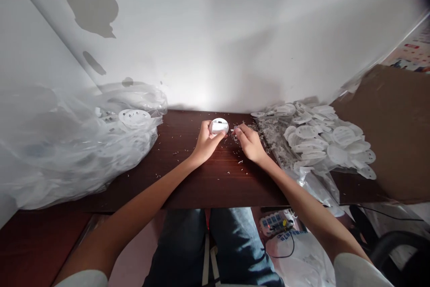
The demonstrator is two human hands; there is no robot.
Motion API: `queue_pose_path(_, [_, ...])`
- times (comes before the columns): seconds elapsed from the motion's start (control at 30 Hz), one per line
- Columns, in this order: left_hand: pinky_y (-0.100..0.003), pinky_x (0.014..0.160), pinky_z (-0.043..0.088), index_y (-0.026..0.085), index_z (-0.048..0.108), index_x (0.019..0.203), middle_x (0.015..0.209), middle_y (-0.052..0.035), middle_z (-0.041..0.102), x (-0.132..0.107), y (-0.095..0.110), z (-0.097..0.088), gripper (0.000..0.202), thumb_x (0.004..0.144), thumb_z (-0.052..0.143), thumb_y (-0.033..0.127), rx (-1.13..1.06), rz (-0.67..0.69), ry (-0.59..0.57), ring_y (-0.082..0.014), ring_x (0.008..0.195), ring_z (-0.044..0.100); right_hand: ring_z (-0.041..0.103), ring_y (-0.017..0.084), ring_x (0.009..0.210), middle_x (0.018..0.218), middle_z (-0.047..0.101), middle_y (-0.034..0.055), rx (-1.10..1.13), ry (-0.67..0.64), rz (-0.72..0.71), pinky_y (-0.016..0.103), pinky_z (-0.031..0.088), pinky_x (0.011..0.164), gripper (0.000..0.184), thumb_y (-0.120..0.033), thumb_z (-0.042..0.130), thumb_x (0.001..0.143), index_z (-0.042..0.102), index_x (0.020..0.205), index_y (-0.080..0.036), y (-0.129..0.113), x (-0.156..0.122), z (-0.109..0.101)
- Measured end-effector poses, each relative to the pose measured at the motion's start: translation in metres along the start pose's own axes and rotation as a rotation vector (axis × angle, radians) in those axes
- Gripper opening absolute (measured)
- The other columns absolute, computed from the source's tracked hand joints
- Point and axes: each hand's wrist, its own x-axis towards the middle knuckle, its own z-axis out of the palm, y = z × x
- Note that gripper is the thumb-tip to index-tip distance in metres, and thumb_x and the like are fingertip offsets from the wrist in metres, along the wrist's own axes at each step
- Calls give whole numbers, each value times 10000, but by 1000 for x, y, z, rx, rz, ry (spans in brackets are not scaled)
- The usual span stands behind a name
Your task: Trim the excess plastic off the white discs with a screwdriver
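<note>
Over the middle of the dark table, my left hand grips a round white plastic disc by its edge, thumb across the front. The disc has a raised white block and a small dark slot near its top. Just right of it, my right hand is closed in a pinch. A tiny white bit shows at its fingertips, too small to name. The two hands are slightly apart. Small white scraps lie scattered on the table around and below them.
A large clear plastic bag with white discs fills the left side. To the right, many flat white discs are heaped on clear plastic beside a brown cardboard piece. A white wall stands behind. A power strip is below the table edge.
</note>
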Motion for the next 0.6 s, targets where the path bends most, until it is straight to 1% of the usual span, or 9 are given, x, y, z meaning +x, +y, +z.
queue_pose_path(0.07, [-405, 925, 603, 211, 497, 1149, 1179, -82, 674, 4, -2, -2, 459, 851, 812, 360, -73, -61, 18, -216, 1020, 721, 616, 224, 846, 906, 674, 62, -215, -24, -101, 345, 460, 793, 330, -484, 484, 1054, 648, 949, -218, 1, -4, 3])
queue_pose_path(0.1, [-406, 940, 597, 210, 506, 1153, 1184, -82, 673, 5, -3, -3, 460, 846, 815, 357, -79, -74, 26, -220, 1041, 715, 632, 233, 875, 960, 689, 78, -285, -24, -128, 350, 466, 811, 301, -453, 492, 1054, 660, 987, -213, 1, -6, 4])
queue_pose_path(0.17, [-394, 968, 577, 206, 530, 1172, 1193, -85, 674, 5, -7, -4, 477, 835, 831, 359, -52, -57, 38, -225, 1086, 697, 651, 243, 904, 1039, 699, 101, -381, -27, -150, 354, 477, 818, 271, -407, 503, 1051, 681, 1066, -203, 1, -9, 6])
queue_pose_path(0.27, [-368, 976, 558, 201, 564, 1202, 1194, -92, 681, 5, -14, -7, 507, 825, 853, 378, 7, 4, 28, -225, 1100, 686, 668, 245, 903, 1057, 702, 109, -451, -29, -166, 350, 492, 808, 280, -378, 494, 1060, 699, 1114, -195, 1, -9, 7])
queue_pose_path(0.4, [-372, 958, 565, 199, 583, 1217, 1189, -102, 690, 5, -20, -9, 514, 834, 855, 408, 45, 29, 30, -230, 1080, 692, 674, 234, 862, 1046, 710, 105, -526, -13, -163, 336, 490, 758, 277, -371, 509, 1060, 717, 1115, -196, 1, -9, 7])
queue_pose_path(0.6, [-390, 968, 578, 204, 563, 1218, 1209, -102, 687, 6, -17, -8, 523, 840, 850, 422, 32, 35, 38, -235, 1107, 698, 683, 224, 876, 1065, 717, 96, -589, -8, -175, 318, 480, 733, 257, -357, 529, 1058, 735, 1101, -209, -1, -11, 7])
